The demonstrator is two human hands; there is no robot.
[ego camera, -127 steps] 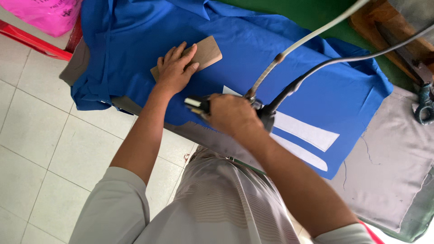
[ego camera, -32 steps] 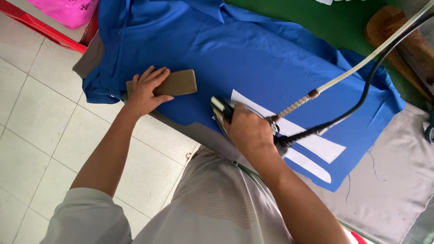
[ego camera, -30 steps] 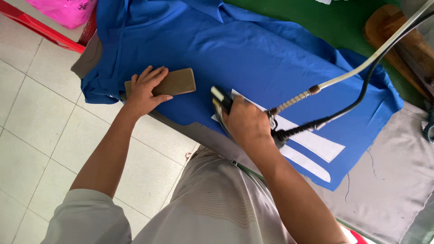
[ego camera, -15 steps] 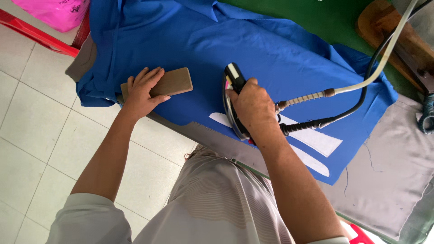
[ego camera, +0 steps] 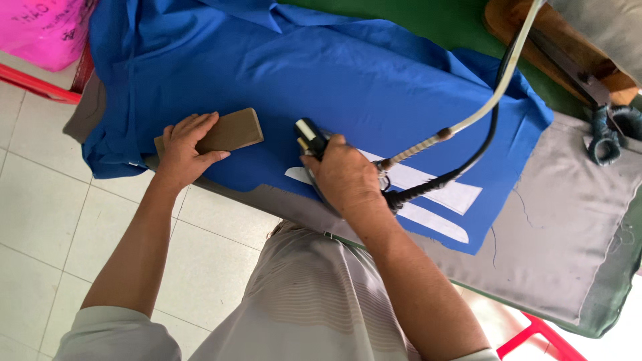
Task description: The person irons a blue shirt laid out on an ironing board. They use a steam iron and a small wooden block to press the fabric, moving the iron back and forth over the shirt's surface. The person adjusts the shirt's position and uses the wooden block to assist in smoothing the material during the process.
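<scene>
A blue garment (ego camera: 374, 87) lies spread over a grey padded ironing table (ego camera: 562, 220). My right hand (ego camera: 344, 177) grips the handle of a black steam iron (ego camera: 309, 137), which rests on the cloth over two white strips (ego camera: 438, 197). A white hose and a black cable (ego camera: 481, 120) run from the iron up to the right. My left hand (ego camera: 184, 147) presses a flat brown wooden block (ego camera: 231, 132) onto the cloth near the table's left end.
A pink bag (ego camera: 43, 30) sits on a red stand (ego camera: 40, 83) at the top left. Green cloth (ego camera: 428, 20) and a wooden piece (ego camera: 555, 47) lie beyond the garment. White floor tiles (ego camera: 60, 234) show below the table's edge.
My right hand slid the iron leftward along the white strips toward the block. My left hand with the block barely moved.
</scene>
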